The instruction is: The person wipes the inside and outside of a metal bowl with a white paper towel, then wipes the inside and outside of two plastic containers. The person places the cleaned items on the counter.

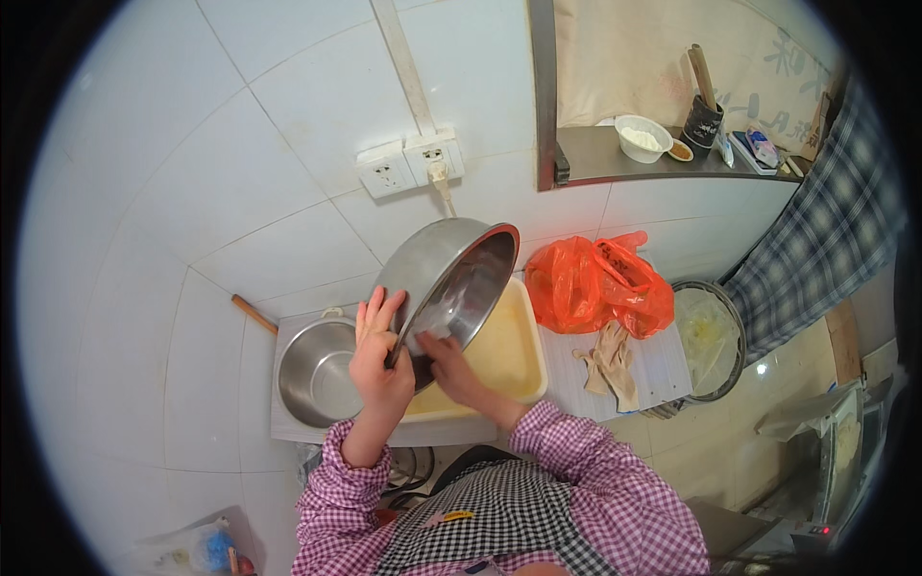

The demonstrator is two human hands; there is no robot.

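A large stainless steel bowl [418, 263] is tipped on its side above a cream plastic tub [534, 331]. My left hand [382, 360] grips its lower left rim, thumb curled over the edge and fingers spread along the outside. Inside the bowl's mouth, my right hand [457, 371] touches the inner wall near that rim. Something whitish shows at its fingertips; blur hides whether it is a cloth or wet residue. The tub beneath has a yellowish inside and is partly covered by the bowl and my arms. A steel pot [287, 371] stands to the left.
Red plastic bags [569, 284] and beige gloves [612, 363] lie right of the tub on the table [663, 363]. Beyond stands a lined bin [740, 342]. A plug sits in the wall socket [433, 155] behind the bowl. The upper ledge [594, 158] holds a white bowl [643, 140] of powder.
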